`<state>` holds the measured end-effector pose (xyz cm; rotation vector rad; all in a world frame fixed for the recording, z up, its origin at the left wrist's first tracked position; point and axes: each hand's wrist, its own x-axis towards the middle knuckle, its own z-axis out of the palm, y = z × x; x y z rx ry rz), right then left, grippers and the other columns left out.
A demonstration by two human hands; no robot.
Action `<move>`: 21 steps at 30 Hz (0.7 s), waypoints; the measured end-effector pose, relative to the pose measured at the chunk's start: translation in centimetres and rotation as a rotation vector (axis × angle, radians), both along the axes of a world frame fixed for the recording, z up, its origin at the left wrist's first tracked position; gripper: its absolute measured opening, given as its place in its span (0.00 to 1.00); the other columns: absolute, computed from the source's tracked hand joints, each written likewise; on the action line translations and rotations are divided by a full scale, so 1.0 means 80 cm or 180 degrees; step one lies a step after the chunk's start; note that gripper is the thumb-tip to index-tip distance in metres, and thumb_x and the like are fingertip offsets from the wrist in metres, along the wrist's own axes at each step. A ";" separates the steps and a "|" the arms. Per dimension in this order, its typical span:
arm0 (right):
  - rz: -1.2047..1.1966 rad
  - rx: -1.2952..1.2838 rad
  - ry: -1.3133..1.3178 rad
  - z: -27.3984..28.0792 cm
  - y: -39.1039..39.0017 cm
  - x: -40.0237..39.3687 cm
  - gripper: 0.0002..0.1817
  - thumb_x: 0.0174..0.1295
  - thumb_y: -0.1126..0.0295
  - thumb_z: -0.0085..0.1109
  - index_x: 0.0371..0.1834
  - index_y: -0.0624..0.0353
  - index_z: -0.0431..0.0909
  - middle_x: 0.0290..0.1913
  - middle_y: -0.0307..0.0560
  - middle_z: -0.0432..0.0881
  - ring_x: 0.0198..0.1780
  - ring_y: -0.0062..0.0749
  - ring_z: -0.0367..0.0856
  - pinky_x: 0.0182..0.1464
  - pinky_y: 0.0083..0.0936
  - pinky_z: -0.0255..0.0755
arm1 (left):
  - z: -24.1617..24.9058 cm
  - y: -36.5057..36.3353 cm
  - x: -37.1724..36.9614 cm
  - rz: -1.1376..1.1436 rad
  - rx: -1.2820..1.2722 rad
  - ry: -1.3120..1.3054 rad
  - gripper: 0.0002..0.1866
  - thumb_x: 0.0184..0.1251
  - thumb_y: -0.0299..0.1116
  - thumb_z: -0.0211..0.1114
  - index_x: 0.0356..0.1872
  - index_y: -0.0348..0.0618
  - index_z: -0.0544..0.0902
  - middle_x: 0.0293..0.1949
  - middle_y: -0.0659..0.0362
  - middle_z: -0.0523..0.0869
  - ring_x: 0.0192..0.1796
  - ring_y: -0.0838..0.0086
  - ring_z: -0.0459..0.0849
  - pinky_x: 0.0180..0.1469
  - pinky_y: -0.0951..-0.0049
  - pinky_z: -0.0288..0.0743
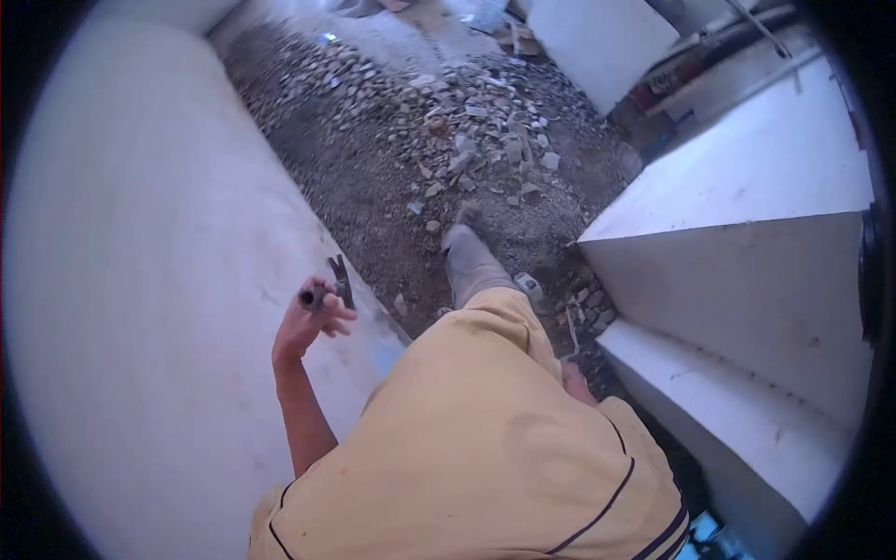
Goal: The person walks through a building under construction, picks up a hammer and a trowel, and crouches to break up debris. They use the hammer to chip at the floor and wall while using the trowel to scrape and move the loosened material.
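My left hand [306, 322] is raised beside the white wall, fingers closed around a claw hammer [340, 277]. The forked dark head of the hammer points away from me, and the round hollow end of its handle faces up toward the camera. Some of the fingers look loosely curled. Low at my right side, only a small part of my right hand [578, 384] shows past the yellow shirt; its fingers are hidden.
A smooth white wall [140, 233] runs along my left. Broken stone rubble [457, 140] covers the ground ahead of my foot. White ledges [719, 280] stand on the right like large steps. A pale panel [597, 47] leans at the far right.
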<state>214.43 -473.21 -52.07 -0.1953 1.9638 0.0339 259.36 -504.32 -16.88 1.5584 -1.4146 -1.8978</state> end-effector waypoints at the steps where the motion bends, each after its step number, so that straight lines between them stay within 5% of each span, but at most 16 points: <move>1: -0.0128 0.0001 -0.0032 0.000 -0.027 0.012 0.13 0.56 0.60 0.61 0.34 0.57 0.88 0.35 0.50 0.86 0.36 0.40 0.86 0.39 0.40 0.79 | 0.000 -0.038 -0.007 -0.0077 0.0143 -0.0449 0.27 0.65 0.54 0.68 0.52 0.43 0.71 0.37 0.49 0.87 0.31 0.69 0.88 0.29 0.76 0.76; 6: -0.0199 -0.0280 -0.0481 -0.071 -0.220 0.008 0.11 0.53 0.61 0.65 0.31 0.58 0.88 0.27 0.49 0.86 0.27 0.39 0.84 0.31 0.41 0.78 | -0.062 -0.203 -0.015 -0.0325 -0.0255 -0.0987 0.19 0.68 0.48 0.67 0.46 0.43 0.78 0.27 0.63 0.81 0.27 0.78 0.79 0.30 0.78 0.73; 8: -0.0310 -0.0456 -0.0931 -0.148 -0.321 -0.013 0.10 0.53 0.63 0.64 0.26 0.58 0.86 0.24 0.49 0.84 0.22 0.36 0.82 0.27 0.40 0.75 | -0.056 -0.267 -0.025 -0.0582 -0.0966 -0.1482 0.16 0.68 0.44 0.68 0.45 0.42 0.81 0.36 0.59 0.82 0.39 0.73 0.79 0.47 0.71 0.73; 9: 0.0720 -0.0622 -0.0942 -0.168 -0.382 -0.023 0.09 0.53 0.65 0.63 0.24 0.59 0.85 0.23 0.50 0.84 0.20 0.37 0.81 0.24 0.38 0.74 | -0.045 -0.289 -0.037 -0.0682 -0.1431 -0.1606 0.15 0.68 0.43 0.67 0.44 0.42 0.82 0.39 0.57 0.82 0.42 0.71 0.79 0.52 0.69 0.72; 10: 0.0047 -0.0934 -0.0936 -0.184 -0.434 -0.027 0.10 0.51 0.64 0.62 0.22 0.60 0.83 0.20 0.49 0.82 0.18 0.37 0.80 0.22 0.35 0.73 | -0.033 -0.319 -0.046 -0.0825 -0.1918 -0.1668 0.13 0.68 0.41 0.67 0.43 0.42 0.83 0.42 0.56 0.82 0.46 0.70 0.79 0.56 0.67 0.71; 11: -0.0546 -0.1291 -0.0729 -0.002 -0.522 -0.022 0.08 0.50 0.67 0.61 0.21 0.60 0.81 0.17 0.48 0.80 0.16 0.34 0.78 0.20 0.32 0.72 | -0.021 -0.353 -0.057 -0.0695 -0.1882 -0.1436 0.08 0.69 0.34 0.66 0.41 0.41 0.84 0.46 0.54 0.80 0.54 0.66 0.75 0.64 0.64 0.65; 12: -0.1217 -0.1567 -0.1014 -0.040 -0.560 -0.017 0.07 0.48 0.68 0.62 0.20 0.59 0.80 0.17 0.44 0.79 0.17 0.29 0.78 0.20 0.29 0.72 | -0.028 -0.393 -0.049 -0.0558 -0.2057 -0.1136 0.05 0.68 0.30 0.64 0.34 0.39 0.82 0.39 0.56 0.81 0.49 0.68 0.78 0.65 0.61 0.64; 14: -0.0841 -0.1929 -0.1319 0.038 -0.647 -0.012 0.06 0.47 0.68 0.66 0.21 0.58 0.81 0.20 0.42 0.80 0.17 0.27 0.78 0.20 0.25 0.72 | -0.041 -0.468 -0.039 -0.0257 -0.1882 -0.0441 0.06 0.67 0.26 0.63 0.29 0.39 0.78 0.30 0.60 0.79 0.36 0.73 0.79 0.54 0.63 0.74; 17: 0.0307 -0.2085 -0.1285 0.114 -0.722 0.013 0.14 0.43 0.61 0.70 0.28 0.59 0.82 0.24 0.44 0.83 0.22 0.30 0.80 0.29 0.29 0.76 | -0.044 -0.569 -0.089 -0.0161 -0.1271 0.0188 0.08 0.68 0.25 0.61 0.27 0.43 0.76 0.23 0.64 0.77 0.25 0.80 0.74 0.34 0.71 0.75; 18: 0.0611 -0.2126 -0.1237 0.125 -0.729 0.024 0.18 0.42 0.59 0.71 0.31 0.60 0.83 0.28 0.46 0.85 0.26 0.33 0.82 0.34 0.31 0.78 | -0.056 -0.599 -0.118 -0.0413 -0.1069 -0.0145 0.05 0.69 0.25 0.58 0.30 0.41 0.77 0.22 0.66 0.75 0.21 0.83 0.71 0.22 0.77 0.65; 21: 0.0540 -0.2330 -0.0665 0.096 -0.715 0.079 0.25 0.40 0.55 0.71 0.39 0.60 0.83 0.37 0.56 0.86 0.40 0.45 0.84 0.46 0.38 0.76 | -0.117 -0.658 -0.201 -0.1783 -0.0557 -0.0996 0.03 0.67 0.26 0.60 0.35 0.41 0.80 0.23 0.66 0.77 0.23 0.83 0.73 0.25 0.77 0.68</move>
